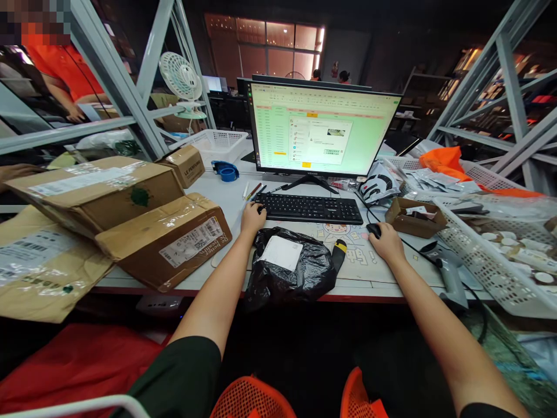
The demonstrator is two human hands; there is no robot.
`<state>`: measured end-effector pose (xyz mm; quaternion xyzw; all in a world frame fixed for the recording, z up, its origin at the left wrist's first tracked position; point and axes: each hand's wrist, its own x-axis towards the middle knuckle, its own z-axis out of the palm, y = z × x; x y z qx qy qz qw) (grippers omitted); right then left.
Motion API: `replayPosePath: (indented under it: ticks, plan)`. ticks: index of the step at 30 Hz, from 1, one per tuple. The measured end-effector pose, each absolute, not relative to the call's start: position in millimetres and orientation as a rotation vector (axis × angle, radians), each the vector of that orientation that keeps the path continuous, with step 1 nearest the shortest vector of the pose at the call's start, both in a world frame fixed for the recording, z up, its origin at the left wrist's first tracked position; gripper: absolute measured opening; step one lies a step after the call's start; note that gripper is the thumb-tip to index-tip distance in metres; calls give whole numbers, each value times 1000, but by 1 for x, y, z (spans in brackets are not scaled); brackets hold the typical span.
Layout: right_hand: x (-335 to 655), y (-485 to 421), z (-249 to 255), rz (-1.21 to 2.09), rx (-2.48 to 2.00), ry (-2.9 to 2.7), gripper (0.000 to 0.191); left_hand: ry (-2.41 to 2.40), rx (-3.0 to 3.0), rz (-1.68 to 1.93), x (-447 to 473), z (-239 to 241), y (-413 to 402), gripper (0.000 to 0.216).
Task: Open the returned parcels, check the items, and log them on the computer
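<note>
My left hand (253, 218) rests at the left end of the black keyboard (311, 209), fingers reaching over its edge keys. Under my right hand (387, 242) is a black computer mouse (373, 230), with my fingers over it. Between my forearms lies a black plastic parcel bag (315, 270) bearing a white label (282, 253). A yellow-and-black box cutter (339, 252) touches the bag's right side. Behind the keyboard a lit monitor (278, 128) shows a spreadsheet with a smaller window over it.
Cardboard boxes (174, 235) and a tan paper parcel (39, 261) crowd the left. At right are a barcode scanner (452, 278), a small open carton (413, 217) and a filled white basket (483, 261). A fan (180, 75) stands behind; a person in orange (65, 64) is at far left.
</note>
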<state>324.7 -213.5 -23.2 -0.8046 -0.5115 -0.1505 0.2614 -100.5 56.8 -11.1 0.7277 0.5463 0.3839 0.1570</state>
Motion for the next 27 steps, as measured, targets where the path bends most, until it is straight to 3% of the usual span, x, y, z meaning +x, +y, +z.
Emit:
replayPosePath:
  ticks: [17,27]
  plan:
    - [326,-214,-25,-426,-2139,-1381,53,1560,2076,1117,-100,-13,57,30]
    - [326,-214,-26,-404,-2094,-1382,45,1563,2083,1113,-100,-13,57,32]
